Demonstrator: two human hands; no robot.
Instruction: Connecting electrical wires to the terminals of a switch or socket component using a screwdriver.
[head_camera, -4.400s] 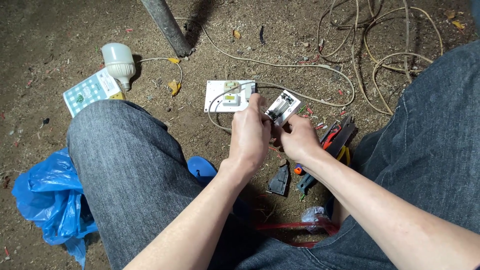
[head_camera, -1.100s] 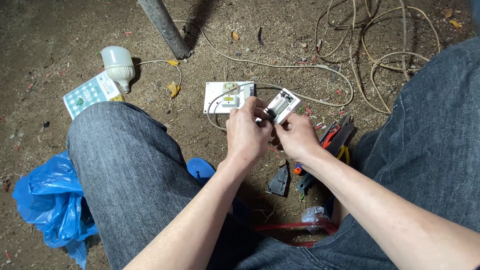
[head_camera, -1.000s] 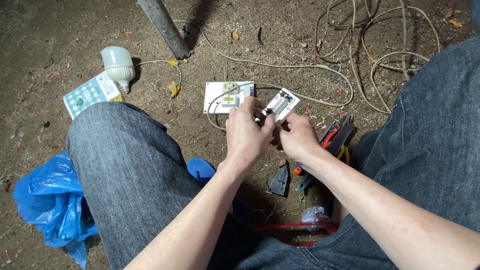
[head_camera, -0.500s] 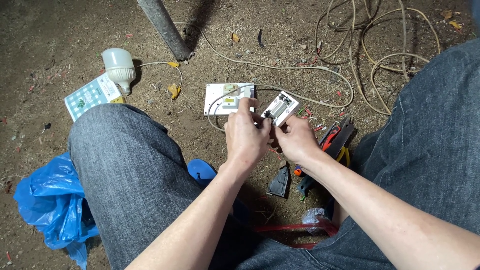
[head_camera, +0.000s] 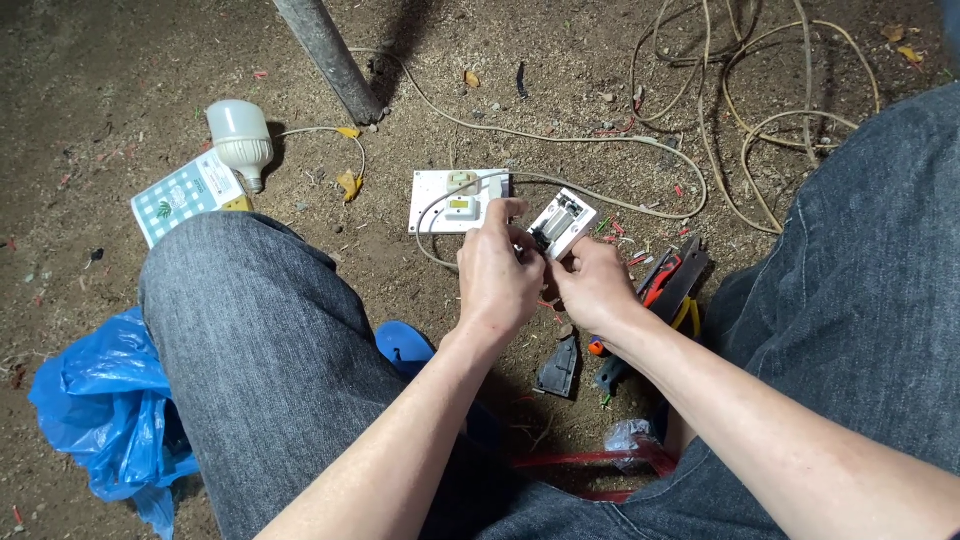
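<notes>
Your right hand (head_camera: 597, 285) grips the small white switch (head_camera: 562, 222) from below, tilting its open back toward you, over the dirt floor between your knees. Your left hand (head_camera: 497, 275) pinches a wire at its terminal. White plate (head_camera: 440, 200) lies just beyond; pliers (head_camera: 672, 290) beside.

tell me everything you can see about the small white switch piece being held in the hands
The small white switch piece is a squarish block, seemingly plastic, with a darker, partly metallic recess in its middle. It is raised above the dirt ground and tilted, its inner side toward the camera. The right hand holds its lower edge, while the left hand brings its fingertips to the middle; what they pinch is too small to tell. It sits just right of the white plate lying on the ground, from which a thin cable runs.
</notes>
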